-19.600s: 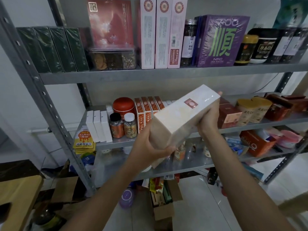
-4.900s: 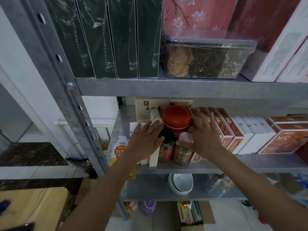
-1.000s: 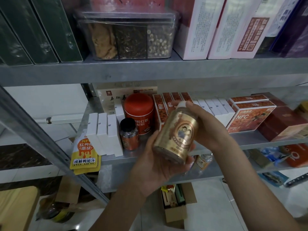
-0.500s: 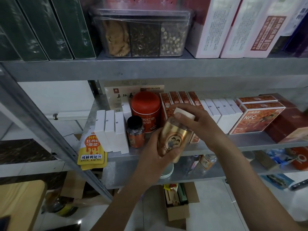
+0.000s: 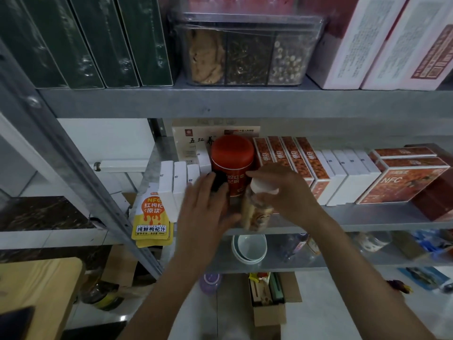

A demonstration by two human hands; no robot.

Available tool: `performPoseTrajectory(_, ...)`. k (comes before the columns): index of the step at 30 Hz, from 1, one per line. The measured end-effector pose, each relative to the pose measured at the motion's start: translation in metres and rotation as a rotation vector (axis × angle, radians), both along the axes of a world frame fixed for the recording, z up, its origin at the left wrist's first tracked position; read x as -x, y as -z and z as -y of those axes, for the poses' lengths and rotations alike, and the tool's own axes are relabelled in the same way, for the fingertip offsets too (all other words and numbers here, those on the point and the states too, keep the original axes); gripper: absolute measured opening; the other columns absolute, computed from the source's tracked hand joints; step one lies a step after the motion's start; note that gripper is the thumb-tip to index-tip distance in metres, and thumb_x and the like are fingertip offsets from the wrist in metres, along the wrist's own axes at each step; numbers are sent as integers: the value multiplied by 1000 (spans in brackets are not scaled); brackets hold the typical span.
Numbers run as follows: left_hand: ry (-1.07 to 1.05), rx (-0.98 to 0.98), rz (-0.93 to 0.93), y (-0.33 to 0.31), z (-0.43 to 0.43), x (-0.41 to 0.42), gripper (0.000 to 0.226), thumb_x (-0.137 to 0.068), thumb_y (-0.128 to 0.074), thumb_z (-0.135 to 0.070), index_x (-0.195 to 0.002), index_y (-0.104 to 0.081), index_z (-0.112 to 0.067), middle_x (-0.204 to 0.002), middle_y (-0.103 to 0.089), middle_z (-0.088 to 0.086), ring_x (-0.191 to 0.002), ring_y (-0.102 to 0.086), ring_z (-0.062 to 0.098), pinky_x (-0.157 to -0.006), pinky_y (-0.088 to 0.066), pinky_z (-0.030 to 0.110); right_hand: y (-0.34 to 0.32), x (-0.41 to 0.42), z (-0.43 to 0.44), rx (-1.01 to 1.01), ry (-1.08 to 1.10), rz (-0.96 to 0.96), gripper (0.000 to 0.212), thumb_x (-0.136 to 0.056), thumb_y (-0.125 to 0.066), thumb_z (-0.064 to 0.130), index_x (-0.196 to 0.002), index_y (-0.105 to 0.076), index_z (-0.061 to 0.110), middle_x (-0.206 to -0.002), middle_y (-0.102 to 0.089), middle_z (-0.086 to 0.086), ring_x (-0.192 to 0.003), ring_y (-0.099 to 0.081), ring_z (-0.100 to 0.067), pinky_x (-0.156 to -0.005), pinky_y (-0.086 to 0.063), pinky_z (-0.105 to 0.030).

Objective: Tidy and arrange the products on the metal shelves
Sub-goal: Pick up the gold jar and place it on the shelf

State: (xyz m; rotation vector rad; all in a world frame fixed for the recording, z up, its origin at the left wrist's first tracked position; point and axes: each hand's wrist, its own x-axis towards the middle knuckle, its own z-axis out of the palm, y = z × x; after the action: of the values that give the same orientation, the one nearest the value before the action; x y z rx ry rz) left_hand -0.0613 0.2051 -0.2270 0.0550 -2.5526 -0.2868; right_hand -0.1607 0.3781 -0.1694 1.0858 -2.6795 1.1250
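Note:
A gold jar [image 5: 257, 212] with a white cap stands upright at the front edge of the middle metal shelf [image 5: 382, 217], just in front of a red canister [image 5: 232, 158]. My right hand [image 5: 291, 192] grips the jar round its cap and upper side. My left hand [image 5: 206, 214] lies with straight, spread fingers over a small black-capped jar [image 5: 219, 184] to the left of the gold one, hiding most of it. White boxes [image 5: 172, 185] stand left of my hands. Orange boxes [image 5: 301, 158] and more white boxes [image 5: 348, 175] line up to the right.
An orange NFC box [image 5: 404, 180] sits far right. Yellow pouches [image 5: 152, 217] hang off the shelf's left end. The upper shelf [image 5: 245, 101] carries green boxes [image 5: 98, 40], a clear food container [image 5: 245, 50] and white boxes [image 5: 382, 45]. Bowls [image 5: 248, 249] sit below; a cardboard box [image 5: 268, 305] is on the floor.
The gold jar has gone from tilted in both hands down to upright on the shelf edge. My left hand let go of it and moved over the black-capped jar.

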Motion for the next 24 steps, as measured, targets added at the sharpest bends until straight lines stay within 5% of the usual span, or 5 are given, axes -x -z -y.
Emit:
performPoseTrajectory(5,-200,103,89,6,50,5,83,-79,-70,-45,-148,-37,-13,-154,-33,17,-144,-27,38,-115,-21,56,31,1,31,-102,10,-301,54,-58,-84,1,-108,-73,16,-111,-70,-5,-100,-67,-29,-92,-46,-43)
performPoseTrajectory(8,-191,98,158,24,65,6,83,-78,-78,-38,-148,-39,-18,-154,-35,15,-142,-30,37,-109,-31,60,54,7,41,-227,86,-461,55,-57,-86,4,-107,-74,19,-112,-71,-5,-106,-68,-26,-111,-28,-45)
performPoseTrajectory(11,-191,84,150,33,68,6,86,-78,-78,-34,-149,-33,-21,-153,-37,15,-140,-33,38,-105,-36,60,69,8,44,-328,147,-599,50,-62,-88,13,-110,-74,19,-116,-71,-4,-116,-63,-24,-110,-27,-54)
performPoseTrajectory(18,-171,83,78,38,67,11,88,-73,-80,-32,-145,-32,-20,-150,-41,16,-139,-36,39,-104,-39,61,60,4,64,-344,157,-611,58,-74,-79,28,-128,-63,14,-132,-61,-11,-130,-50,-32,-111,-28,-62)
performPoseTrajectory(24,-166,126,37,40,70,12,82,-74,-74,-34,-144,-34,-18,-149,-42,18,-137,-39,41,-104,-38,61,80,0,83,-403,168,-648,53,-87,-39,45,-121,-67,16,-131,-61,-9,-134,-42,-31,-112,-24,-61)
